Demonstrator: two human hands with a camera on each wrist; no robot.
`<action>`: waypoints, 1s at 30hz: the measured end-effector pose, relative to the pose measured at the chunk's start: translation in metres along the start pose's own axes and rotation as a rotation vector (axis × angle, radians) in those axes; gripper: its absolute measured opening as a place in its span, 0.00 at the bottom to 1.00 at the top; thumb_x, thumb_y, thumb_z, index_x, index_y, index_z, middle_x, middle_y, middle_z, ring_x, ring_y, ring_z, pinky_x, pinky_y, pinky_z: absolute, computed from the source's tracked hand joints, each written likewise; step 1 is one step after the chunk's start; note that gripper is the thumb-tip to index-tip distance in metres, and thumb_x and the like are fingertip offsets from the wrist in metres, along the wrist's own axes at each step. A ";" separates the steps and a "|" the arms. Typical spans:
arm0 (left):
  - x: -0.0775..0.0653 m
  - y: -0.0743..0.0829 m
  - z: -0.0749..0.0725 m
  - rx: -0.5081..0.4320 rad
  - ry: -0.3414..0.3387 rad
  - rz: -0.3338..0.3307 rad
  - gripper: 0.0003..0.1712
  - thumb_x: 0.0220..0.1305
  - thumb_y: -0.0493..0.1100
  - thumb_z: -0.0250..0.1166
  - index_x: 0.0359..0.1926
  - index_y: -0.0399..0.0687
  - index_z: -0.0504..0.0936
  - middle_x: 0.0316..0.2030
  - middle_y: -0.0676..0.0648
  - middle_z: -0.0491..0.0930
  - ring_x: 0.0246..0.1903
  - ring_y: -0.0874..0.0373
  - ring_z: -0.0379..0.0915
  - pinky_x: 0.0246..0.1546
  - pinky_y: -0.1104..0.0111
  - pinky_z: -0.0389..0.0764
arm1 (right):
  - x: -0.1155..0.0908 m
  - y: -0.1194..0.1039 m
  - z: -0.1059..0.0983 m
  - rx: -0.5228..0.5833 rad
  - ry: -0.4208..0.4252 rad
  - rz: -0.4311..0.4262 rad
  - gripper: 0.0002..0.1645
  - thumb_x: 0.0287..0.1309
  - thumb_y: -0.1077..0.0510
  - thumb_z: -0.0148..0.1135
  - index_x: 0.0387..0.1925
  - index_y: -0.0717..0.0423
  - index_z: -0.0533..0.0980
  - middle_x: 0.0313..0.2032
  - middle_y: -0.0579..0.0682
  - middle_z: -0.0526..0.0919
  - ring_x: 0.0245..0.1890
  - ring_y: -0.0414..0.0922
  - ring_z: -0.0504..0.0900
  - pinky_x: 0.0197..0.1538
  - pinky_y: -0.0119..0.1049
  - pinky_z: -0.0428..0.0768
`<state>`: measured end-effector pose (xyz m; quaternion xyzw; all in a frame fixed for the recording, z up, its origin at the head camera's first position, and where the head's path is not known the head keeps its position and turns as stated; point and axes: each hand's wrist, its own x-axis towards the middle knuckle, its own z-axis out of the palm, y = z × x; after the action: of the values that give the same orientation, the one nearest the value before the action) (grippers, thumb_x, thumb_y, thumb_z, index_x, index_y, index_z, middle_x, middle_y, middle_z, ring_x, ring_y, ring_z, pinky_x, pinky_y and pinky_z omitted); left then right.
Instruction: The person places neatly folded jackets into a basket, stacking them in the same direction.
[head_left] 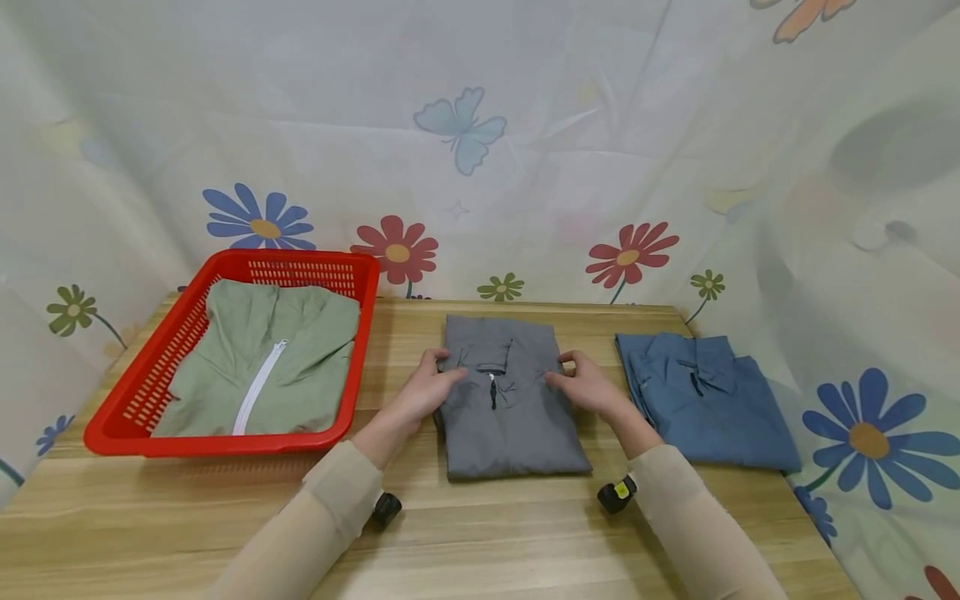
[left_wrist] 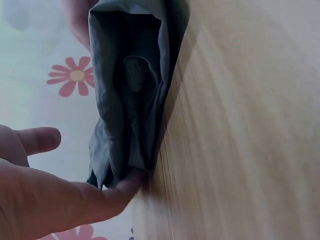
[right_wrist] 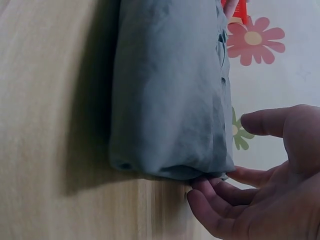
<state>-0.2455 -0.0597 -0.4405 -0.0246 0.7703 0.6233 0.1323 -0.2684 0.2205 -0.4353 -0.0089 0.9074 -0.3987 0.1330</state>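
A: Coming in on the grey folded garment (head_left: 517, 433) now, lying flat mid-counter (head_left: 480, 542), between the red basket (head_left: 247, 447) and the blue folded garment (head_left: 720, 417).

B: And working from both sides at once?

A: Flanking, yes! Placing the left grip (head_left: 431, 387) at one side edge and the right grip (head_left: 588, 383) at the opposite one. Looking spread in both cases, with no pinch showing.

B: Touching cloth, though?

A: Touching at the fingers, certainly. In the left wrist view, tucking a fingertip in at the lower layer, right down by the counter, with the left thumb (left_wrist: 42, 140) standing apart. Over in the right wrist view, meeting the folded end with fingertips (right_wrist: 200, 185), and holding the right thumb (right_wrist: 262, 122) clear of the fabric.

B: So, handling this bundle well: meaning what, exactly?

A: Getting under the bottom layer on both sides, probably, before closing the thumbs lightly over the top. Seeing a deep gap between the layers at the left edge, so likely risking a sprung fold when pinching only the upper cloth.

B: And after that?

A: Matching pressure left and right, ideally; moving both sides level, squeezing just enough for keeping the layers together, and avoiding any bunching around the black zip pull (head_left: 492, 393).
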 end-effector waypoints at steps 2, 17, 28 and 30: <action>0.002 0.001 0.001 -0.004 -0.001 -0.001 0.37 0.76 0.45 0.56 0.77 0.39 0.53 0.77 0.31 0.50 0.76 0.41 0.44 0.74 0.47 0.50 | 0.000 0.000 0.000 0.011 0.001 0.001 0.35 0.74 0.48 0.58 0.72 0.62 0.62 0.64 0.70 0.72 0.61 0.61 0.75 0.57 0.56 0.76; 0.009 -0.005 -0.002 -0.025 -0.038 0.015 0.40 0.73 0.46 0.62 0.77 0.42 0.54 0.78 0.34 0.47 0.77 0.41 0.43 0.74 0.46 0.48 | 0.004 0.001 0.000 0.187 -0.016 -0.014 0.33 0.76 0.51 0.56 0.73 0.63 0.61 0.65 0.70 0.67 0.65 0.62 0.69 0.63 0.59 0.70; 0.011 -0.012 -0.003 -0.077 -0.077 0.055 0.37 0.69 0.35 0.62 0.76 0.48 0.62 0.79 0.38 0.47 0.76 0.44 0.43 0.74 0.46 0.49 | 0.006 0.012 -0.003 0.261 -0.075 -0.047 0.39 0.69 0.62 0.63 0.76 0.58 0.58 0.67 0.72 0.66 0.64 0.63 0.70 0.63 0.58 0.70; 0.011 -0.014 -0.003 -0.095 -0.082 0.060 0.36 0.68 0.33 0.62 0.75 0.46 0.63 0.78 0.37 0.47 0.75 0.43 0.45 0.73 0.46 0.50 | 0.006 0.013 -0.004 0.272 -0.105 -0.064 0.42 0.67 0.64 0.63 0.77 0.57 0.56 0.65 0.74 0.68 0.62 0.64 0.73 0.60 0.58 0.73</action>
<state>-0.2538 -0.0645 -0.4558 0.0179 0.7342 0.6633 0.1436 -0.2744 0.2318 -0.4439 -0.0405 0.8359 -0.5211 0.1673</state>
